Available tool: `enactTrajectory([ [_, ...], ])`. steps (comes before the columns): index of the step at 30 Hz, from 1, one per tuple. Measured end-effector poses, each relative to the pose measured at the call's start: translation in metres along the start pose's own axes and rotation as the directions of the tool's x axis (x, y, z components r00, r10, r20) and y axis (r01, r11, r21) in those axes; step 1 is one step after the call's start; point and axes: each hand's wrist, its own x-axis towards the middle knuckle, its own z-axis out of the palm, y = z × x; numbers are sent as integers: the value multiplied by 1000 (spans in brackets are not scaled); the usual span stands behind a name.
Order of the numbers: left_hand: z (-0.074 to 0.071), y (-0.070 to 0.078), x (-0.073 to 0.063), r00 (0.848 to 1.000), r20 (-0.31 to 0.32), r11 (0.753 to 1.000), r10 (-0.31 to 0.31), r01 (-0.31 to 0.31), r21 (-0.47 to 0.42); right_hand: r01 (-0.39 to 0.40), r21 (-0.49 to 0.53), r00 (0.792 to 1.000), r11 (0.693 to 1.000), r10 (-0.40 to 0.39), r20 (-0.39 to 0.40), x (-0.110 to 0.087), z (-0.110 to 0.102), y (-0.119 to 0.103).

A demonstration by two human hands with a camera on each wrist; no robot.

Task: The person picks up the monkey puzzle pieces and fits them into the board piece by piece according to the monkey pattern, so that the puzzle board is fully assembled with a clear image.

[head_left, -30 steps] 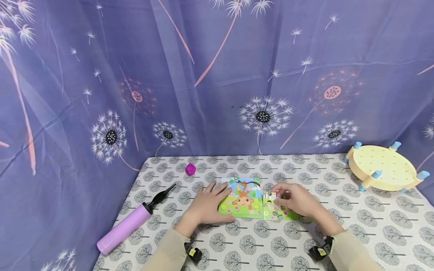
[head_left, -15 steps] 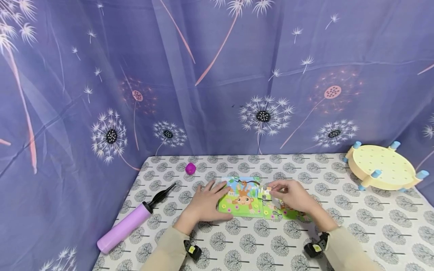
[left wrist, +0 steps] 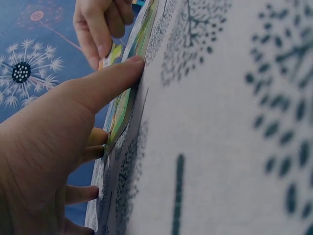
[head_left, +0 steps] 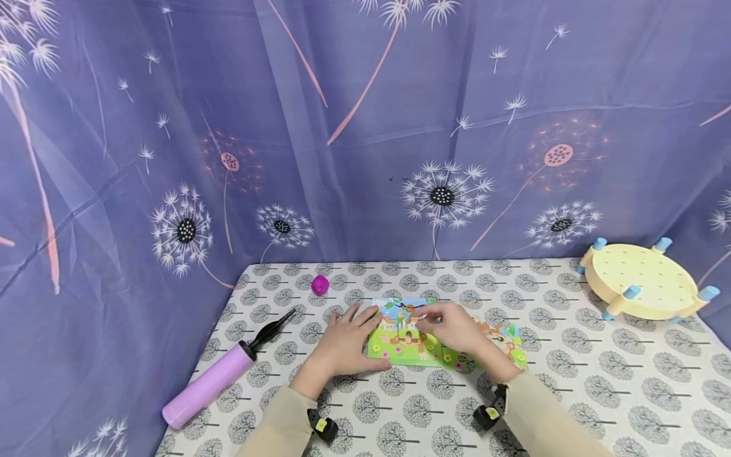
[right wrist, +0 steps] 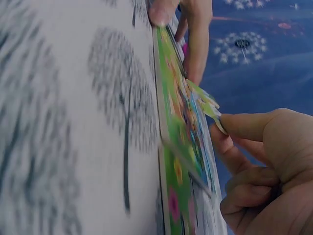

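A monkey picture board (head_left: 405, 357) lies flat on the patterned cloth, in front of the person. The left hand (head_left: 342, 346) rests at its left side, with fingers spread and the straight thumb on its near edge. Above the board, the right hand (head_left: 454, 329) pinches a puzzle piece (right wrist: 209, 105) between thumb and finger, tilted and clear of the surface in the right wrist view. Beside the board on the right lies a jigsaw puzzle (head_left: 508, 339), partly covered by the right hand and forearm.
At the left lies a lilac hand pump (head_left: 211, 384) with a black nozzle. A small magenta object (head_left: 320, 285) sits near the back edge. To the far right is a cream oval stand (head_left: 642, 279) with blue-tipped legs. A purple dandelion curtain (head_left: 365, 158) hangs behind.
The right hand has lifted the puzzle piece from the jigsaw on the right and carried it left over the monkey board. The left hand has stayed in place.
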Motion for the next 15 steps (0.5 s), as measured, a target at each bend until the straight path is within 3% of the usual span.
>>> enactTrajectory([
  [5, 0, 2, -3, 1000, -6, 1000, -3, 3, 27, -29, 14, 1000, 999, 29, 7, 9, 14, -10],
  [15, -2, 3, -12, 1000, -18, 1000, 17, -17, -8, -133, 64, 991, 989, 134, -10, 21, 38, -23],
])
